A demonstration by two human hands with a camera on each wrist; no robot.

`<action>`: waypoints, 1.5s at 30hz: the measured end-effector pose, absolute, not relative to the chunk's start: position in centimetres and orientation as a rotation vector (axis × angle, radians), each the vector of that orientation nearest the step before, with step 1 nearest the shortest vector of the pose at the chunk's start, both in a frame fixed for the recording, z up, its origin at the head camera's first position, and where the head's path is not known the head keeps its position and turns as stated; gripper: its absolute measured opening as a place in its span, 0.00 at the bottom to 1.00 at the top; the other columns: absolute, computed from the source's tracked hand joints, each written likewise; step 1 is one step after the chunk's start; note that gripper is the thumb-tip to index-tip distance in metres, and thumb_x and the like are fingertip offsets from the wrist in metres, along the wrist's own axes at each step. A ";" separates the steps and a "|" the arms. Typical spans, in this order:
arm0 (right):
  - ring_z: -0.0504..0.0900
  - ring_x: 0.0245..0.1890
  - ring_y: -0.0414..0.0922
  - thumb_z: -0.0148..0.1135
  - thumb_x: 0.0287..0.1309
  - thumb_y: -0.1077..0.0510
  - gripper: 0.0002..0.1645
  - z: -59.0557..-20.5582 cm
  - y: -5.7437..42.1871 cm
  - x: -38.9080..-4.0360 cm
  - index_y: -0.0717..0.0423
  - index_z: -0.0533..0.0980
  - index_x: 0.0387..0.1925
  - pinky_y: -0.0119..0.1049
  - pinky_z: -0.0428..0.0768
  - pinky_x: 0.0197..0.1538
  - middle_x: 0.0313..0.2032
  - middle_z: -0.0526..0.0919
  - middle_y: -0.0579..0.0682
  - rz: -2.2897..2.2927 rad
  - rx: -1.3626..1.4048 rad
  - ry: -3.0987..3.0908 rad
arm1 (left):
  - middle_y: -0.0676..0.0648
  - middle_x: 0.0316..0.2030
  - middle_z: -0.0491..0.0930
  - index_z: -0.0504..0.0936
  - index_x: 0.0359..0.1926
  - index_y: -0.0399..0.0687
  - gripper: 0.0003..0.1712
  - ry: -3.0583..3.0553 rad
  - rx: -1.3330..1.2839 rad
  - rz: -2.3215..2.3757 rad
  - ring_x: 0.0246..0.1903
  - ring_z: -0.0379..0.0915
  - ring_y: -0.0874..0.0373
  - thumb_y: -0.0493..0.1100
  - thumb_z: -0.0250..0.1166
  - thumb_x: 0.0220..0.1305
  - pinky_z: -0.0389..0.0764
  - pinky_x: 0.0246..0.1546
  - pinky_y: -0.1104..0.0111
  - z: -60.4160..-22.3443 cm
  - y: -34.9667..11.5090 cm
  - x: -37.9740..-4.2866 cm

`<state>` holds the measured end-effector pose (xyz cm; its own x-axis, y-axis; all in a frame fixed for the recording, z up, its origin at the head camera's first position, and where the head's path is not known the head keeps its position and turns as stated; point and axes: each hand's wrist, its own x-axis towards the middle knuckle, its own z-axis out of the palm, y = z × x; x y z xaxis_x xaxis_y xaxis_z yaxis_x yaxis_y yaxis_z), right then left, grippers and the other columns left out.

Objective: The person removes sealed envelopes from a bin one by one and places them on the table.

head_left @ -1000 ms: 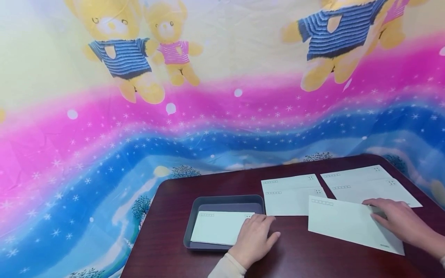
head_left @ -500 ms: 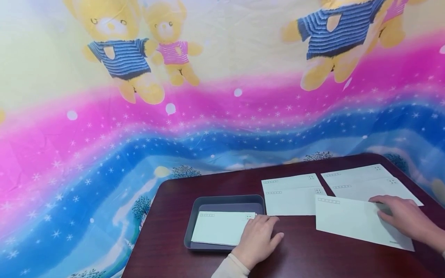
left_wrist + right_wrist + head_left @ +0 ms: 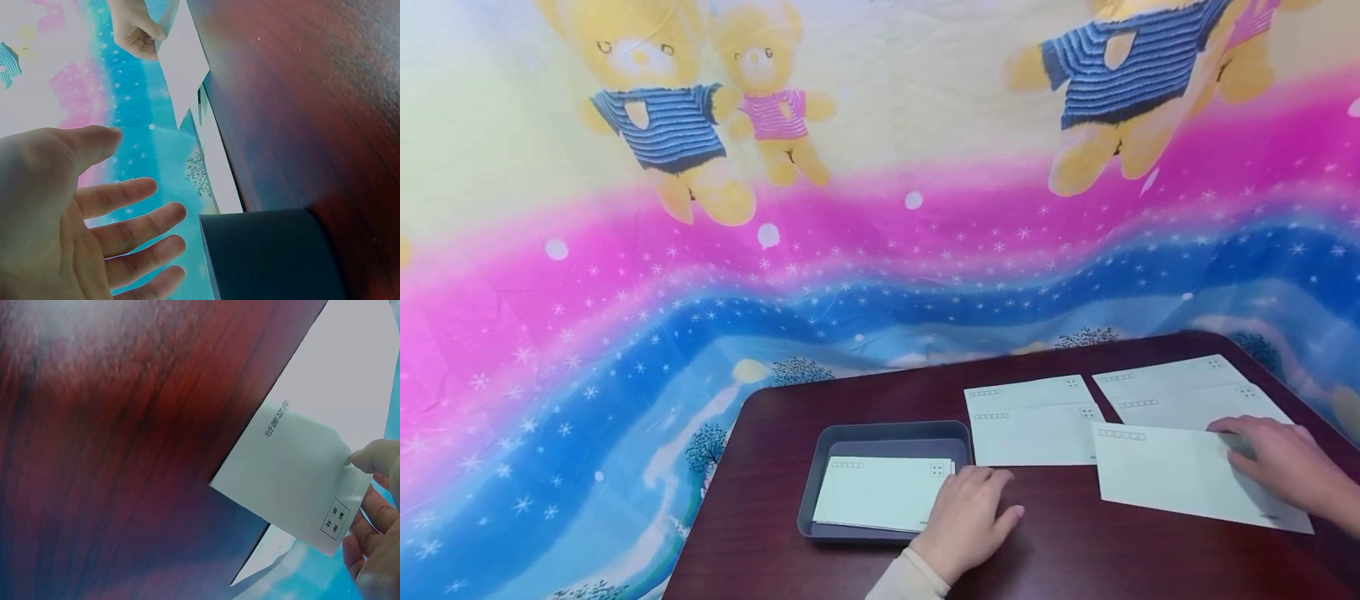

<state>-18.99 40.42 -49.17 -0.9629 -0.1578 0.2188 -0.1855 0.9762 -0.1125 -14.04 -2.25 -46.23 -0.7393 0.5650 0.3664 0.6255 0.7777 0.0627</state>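
Observation:
My right hand [image 3: 1285,462] pinches a white envelope [image 3: 1180,475] by its upper right edge, thumb on its face and fingers behind, as the right wrist view shows. The envelope is held above the table in front of two overlapping envelopes [image 3: 1195,392] at the back right. My left hand [image 3: 970,521] hovers at the right side of a grey tray [image 3: 891,431], its fingers spread and holding nothing in the left wrist view. Inside the tray lies a small stack of envelopes [image 3: 880,492], its right end partly hidden by the left hand.
Two more overlapping envelopes [image 3: 1030,433] lie between the tray and the held envelope. The dark red wooden table [image 3: 1045,542] has rounded back corners. Behind it hangs a cloth backdrop [image 3: 880,200] printed with teddy bears and snowflakes.
My right hand has carried the envelope to the right, uncovering more of the middle pair. My left hand has drifted slightly right, away from the tray.

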 end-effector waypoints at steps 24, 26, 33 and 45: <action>0.76 0.33 0.64 0.67 0.36 0.69 0.21 -49.5 43.1 -20.5 0.72 0.78 0.38 0.49 0.76 0.27 0.36 0.78 0.72 0.133 0.239 -2.936 | 0.59 0.41 0.80 0.78 0.49 0.60 0.19 -2.594 -0.947 -0.177 0.44 0.73 0.64 0.60 0.56 0.62 0.70 0.35 0.70 -47.2 -0.7 -13.6; 0.76 0.35 0.66 0.67 0.36 0.69 0.21 -49.5 43.3 -20.6 0.72 0.77 0.38 0.53 0.76 0.30 0.36 0.78 0.71 0.143 0.239 -2.932 | 0.60 0.41 0.80 0.79 0.49 0.59 0.19 -2.595 -0.952 -0.177 0.44 0.73 0.64 0.60 0.56 0.61 0.70 0.35 0.71 -47.3 -0.7 -13.6; 0.75 0.37 0.68 0.67 0.35 0.71 0.20 -49.2 43.6 -21.4 0.72 0.78 0.37 0.56 0.77 0.33 0.35 0.79 0.70 0.114 0.266 -2.931 | 0.60 0.41 0.81 0.79 0.49 0.59 0.20 -2.593 -0.964 -0.183 0.43 0.73 0.65 0.60 0.56 0.62 0.69 0.35 0.72 -47.0 -0.4 -13.5; 0.76 0.30 0.62 0.63 0.36 0.74 0.17 -49.6 45.0 -22.3 0.72 0.78 0.36 0.43 0.74 0.23 0.35 0.79 0.71 0.065 0.274 -2.963 | 0.60 0.40 0.80 0.79 0.49 0.60 0.20 -2.600 -0.978 -0.170 0.42 0.73 0.66 0.61 0.56 0.61 0.70 0.36 0.72 -47.2 0.0 -13.5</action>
